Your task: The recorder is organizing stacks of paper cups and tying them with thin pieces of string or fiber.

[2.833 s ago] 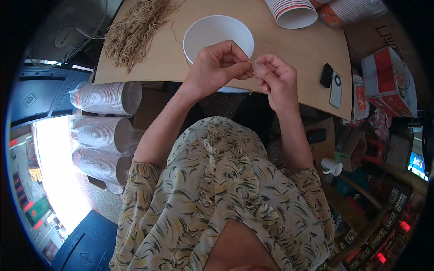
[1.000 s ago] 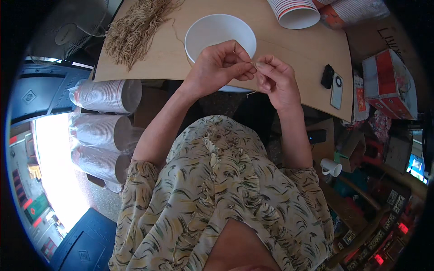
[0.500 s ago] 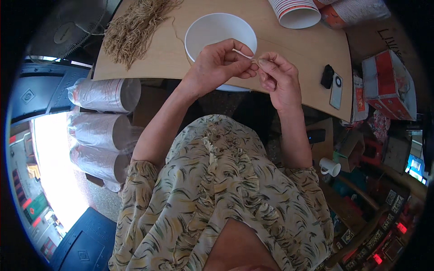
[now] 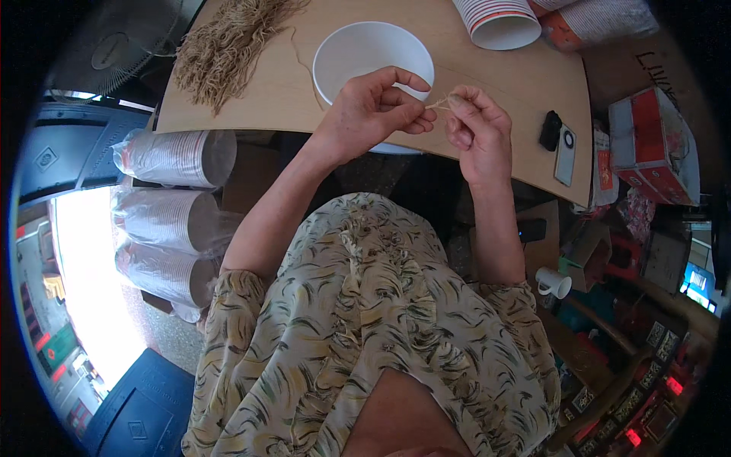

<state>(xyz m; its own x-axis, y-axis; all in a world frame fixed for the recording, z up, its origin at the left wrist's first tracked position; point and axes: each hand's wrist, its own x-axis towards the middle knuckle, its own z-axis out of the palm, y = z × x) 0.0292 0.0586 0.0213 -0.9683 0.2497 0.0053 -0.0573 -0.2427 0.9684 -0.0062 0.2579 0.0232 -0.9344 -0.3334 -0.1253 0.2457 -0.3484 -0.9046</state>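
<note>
Both my hands are raised over the near edge of the table, in front of a white round tub [image 4: 365, 47]. A short stretch of thin tan strand [image 4: 439, 104] runs between my fingertips. My left hand [image 4: 375, 110] pinches one end between thumb and forefinger. The other end is pinched by my right hand [image 4: 483, 128], its remaining fingers curled in. Further left on the table lies a tangled heap of tan strands [image 4: 228, 57]. One loose strand [image 4: 303, 65] trails from the heap toward my left hand, passing beside the tub.
Stacked paper tubs [image 4: 502, 27] lie at the far right of the table. A phone [image 4: 565, 156] and a small black object [image 4: 550, 129] rest near its right edge. Wrapped tub stacks [image 4: 171, 221] sit at left. A white mug [image 4: 553, 283] and red-white carton [image 4: 647, 152] stand at right.
My right hand has moved a little to the right, away from the left. More of the strand now shows between my fingertips.
</note>
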